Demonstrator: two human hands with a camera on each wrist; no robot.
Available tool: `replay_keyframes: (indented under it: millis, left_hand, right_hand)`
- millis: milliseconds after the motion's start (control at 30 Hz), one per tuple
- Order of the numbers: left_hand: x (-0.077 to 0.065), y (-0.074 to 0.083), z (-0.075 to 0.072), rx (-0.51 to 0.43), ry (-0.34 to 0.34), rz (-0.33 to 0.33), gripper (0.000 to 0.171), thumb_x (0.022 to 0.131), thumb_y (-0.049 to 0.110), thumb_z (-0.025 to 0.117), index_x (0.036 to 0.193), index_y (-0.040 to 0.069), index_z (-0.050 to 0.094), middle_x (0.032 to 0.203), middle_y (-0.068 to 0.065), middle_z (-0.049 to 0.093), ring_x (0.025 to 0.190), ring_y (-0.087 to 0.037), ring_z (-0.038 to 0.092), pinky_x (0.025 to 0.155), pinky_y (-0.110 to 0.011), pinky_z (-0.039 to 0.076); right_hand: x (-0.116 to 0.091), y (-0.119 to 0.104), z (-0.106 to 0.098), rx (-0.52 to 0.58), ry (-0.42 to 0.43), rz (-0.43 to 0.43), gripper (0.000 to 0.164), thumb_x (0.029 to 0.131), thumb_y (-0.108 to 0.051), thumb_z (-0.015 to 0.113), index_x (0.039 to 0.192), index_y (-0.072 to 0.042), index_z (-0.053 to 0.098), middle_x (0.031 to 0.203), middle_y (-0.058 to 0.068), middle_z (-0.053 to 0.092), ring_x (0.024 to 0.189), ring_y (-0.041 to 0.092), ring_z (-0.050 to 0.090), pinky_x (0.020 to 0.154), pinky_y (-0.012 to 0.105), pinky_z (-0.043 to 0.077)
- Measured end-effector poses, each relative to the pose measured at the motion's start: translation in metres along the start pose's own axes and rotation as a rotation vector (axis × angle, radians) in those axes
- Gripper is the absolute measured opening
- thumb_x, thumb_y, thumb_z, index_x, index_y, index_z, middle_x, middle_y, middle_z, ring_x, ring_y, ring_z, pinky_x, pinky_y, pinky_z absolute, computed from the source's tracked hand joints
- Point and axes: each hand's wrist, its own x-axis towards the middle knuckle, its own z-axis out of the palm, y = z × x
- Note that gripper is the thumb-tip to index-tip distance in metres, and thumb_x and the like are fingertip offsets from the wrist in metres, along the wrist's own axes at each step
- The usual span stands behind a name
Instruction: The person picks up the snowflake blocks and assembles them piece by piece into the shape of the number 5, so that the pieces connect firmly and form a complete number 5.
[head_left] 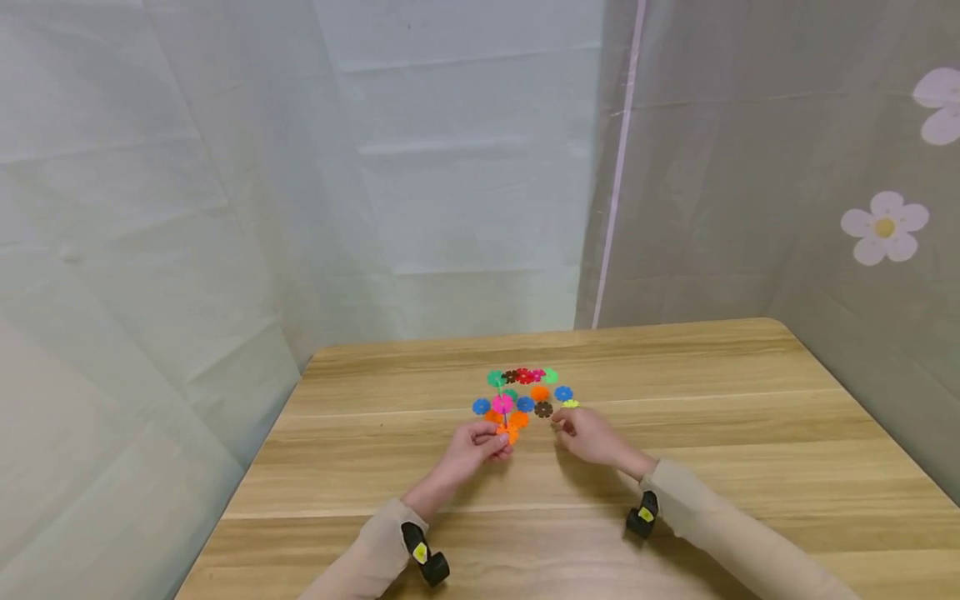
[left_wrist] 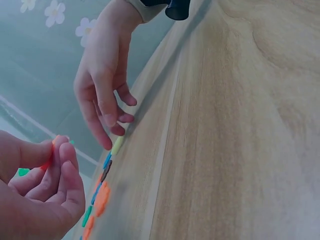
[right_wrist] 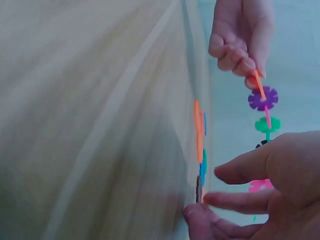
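My left hand (head_left: 474,446) pinches an orange flower-shaped plastic disc (head_left: 510,434) between thumb and fingers. From it a chain of interlocked discs runs away, with a purple disc (right_wrist: 263,98), a green disc (right_wrist: 268,124) and others in the right wrist view. My right hand (head_left: 591,435) is low over the table beside a brown disc (head_left: 543,409) and a partly covered yellow disc (head_left: 572,404). Its thumb and fingers (right_wrist: 240,200) are apart and loosely bent, with nothing seen between them. Whether a fingertip touches the brown disc, I cannot tell.
Loose discs lie on the wooden table (head_left: 360,483), among them blue discs (head_left: 563,392) and an orange disc (head_left: 540,392). Farther back, a red disc (head_left: 523,376) is in a row of coloured discs. Pale sheets (head_left: 465,167) hang behind and beside the table.
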Motion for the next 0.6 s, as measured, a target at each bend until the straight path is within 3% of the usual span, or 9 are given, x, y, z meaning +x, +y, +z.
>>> replay_keyframes:
  millis: [67,167,333,467,600]
  left_hand:
    - [0.0004,-0.0004,0.0001,-0.007,0.004,-0.005,0.023,0.095,0.004,0.058,0.105,-0.016,0.059,0.099,-0.031,0.068,0.077,-0.010,0.066,0.077,-0.028,0.058]
    - [0.0006,-0.0006,-0.0006,-0.021,0.016,-0.011,0.023,0.095,0.004,0.058,0.105,-0.016,0.059,0.098,-0.029,0.069,0.075,-0.009,0.065,0.075,-0.025,0.057]
    - [0.0004,-0.0016,-0.0016,-0.039,0.028,-0.020,0.023,0.095,0.005,0.058,0.106,-0.015,0.059,0.097,-0.028,0.069,0.074,-0.008,0.064,0.072,-0.021,0.055]
    - [0.0007,-0.0030,-0.0019,-0.053,0.031,-0.022,0.024,0.095,0.004,0.058,0.107,-0.016,0.059,0.098,-0.029,0.068,0.074,-0.008,0.064,0.072,-0.020,0.054]
    - [0.0011,-0.0035,-0.0016,-0.060,0.036,-0.012,0.025,0.095,0.004,0.057,0.109,-0.016,0.059,0.097,-0.027,0.069,0.074,-0.008,0.064,0.072,-0.020,0.054]
  right_hand:
    - [-0.0008,0.0017,-0.0018,-0.044,0.016,0.021,0.034,0.087,0.002,0.060,0.119,0.010,0.060,0.093,0.018,0.069,0.068,0.013,0.055,0.057,0.022,0.049]
    - [-0.0024,0.0035,-0.0030,-0.144,0.035,0.046,0.029,0.086,0.000,0.061,0.114,0.010,0.061,0.088,0.018,0.064,0.066,0.017,0.050,0.055,0.026,0.046]
    - [-0.0036,0.0049,-0.0036,-0.277,0.032,0.028,0.007,0.087,-0.004,0.062,0.086,0.001,0.067,0.070,0.007,0.053,0.073,0.018,0.046,0.063,0.029,0.045]
    - [-0.0050,0.0019,-0.0059,-0.229,0.021,-0.021,0.018,0.085,0.000,0.061,0.070,-0.005,0.070,0.058,0.001,0.051,0.068,0.015,0.045,0.064,0.028,0.043]
    - [-0.0067,-0.0013,-0.0070,-0.171,0.015,-0.001,0.009,0.080,0.001,0.068,0.080,-0.004,0.075,0.073,0.002,0.067,0.070,0.012,0.050,0.066,0.028,0.047]
